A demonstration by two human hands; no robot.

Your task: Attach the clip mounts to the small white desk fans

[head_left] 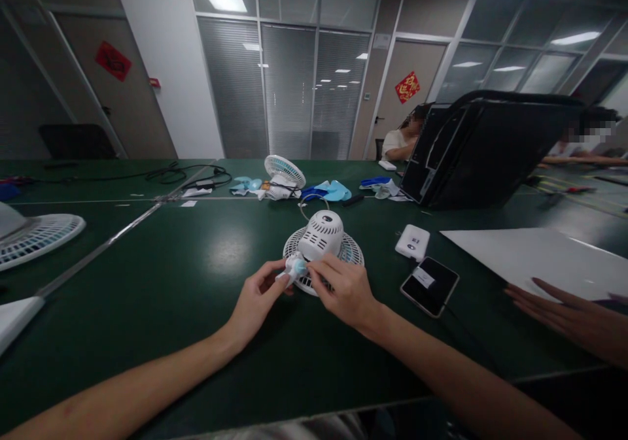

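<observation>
A small white fan lies face down on the green table, its rounded motor housing (322,229) upward and its grille (354,250) flat beneath. At its near left side is a white bracket-like piece (290,267) with a light-blue knob (299,267). My left hand (258,296) is closed on the white piece, thumb and fingers around it. From the other side, my right hand (347,289) is closed in a pinch at the light-blue knob. Its fingertips partly hide what they grip. Whether the white piece is joined to the fan, I cannot tell.
Right of the fan lie a white power bank (413,240) and a phone (430,286). A co-worker's hand (564,316) is by a white panel (534,257). Behind stand another fan (284,172), blue cloths (328,191) and a large black case (495,152).
</observation>
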